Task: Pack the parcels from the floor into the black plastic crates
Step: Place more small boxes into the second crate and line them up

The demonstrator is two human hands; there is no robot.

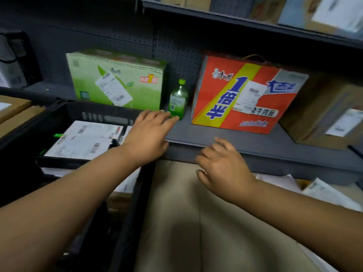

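Observation:
A black plastic crate (pixel 74 111) stands at the left, stacked on another black crate (pixel 125 222). White labelled parcels (pixel 84 140) lie inside the upper one. My left hand (pixel 149 132) reaches over the crate's right end, fingers spread, fingertips touching the grey shelf edge near a green bottle (pixel 177 100); it holds nothing. Lower right of it, my right hand (pixel 222 169) hovers in front of the shelf's front edge, fingers loosely curled and empty. More white parcels (pixel 322 191) lie low at the right, partly hidden behind my right forearm.
A dark grey shelf (pixel 245 142) carries a green carton (pixel 117 83), a red and yellow carton (pixel 243 95) and a brown box (pixel 330 114). Brown boxes (pixel 13 110) sit at the far left. An upper shelf (pixel 255 22) holds more boxes. Beige trousers (pixel 196 222) fill the bottom centre.

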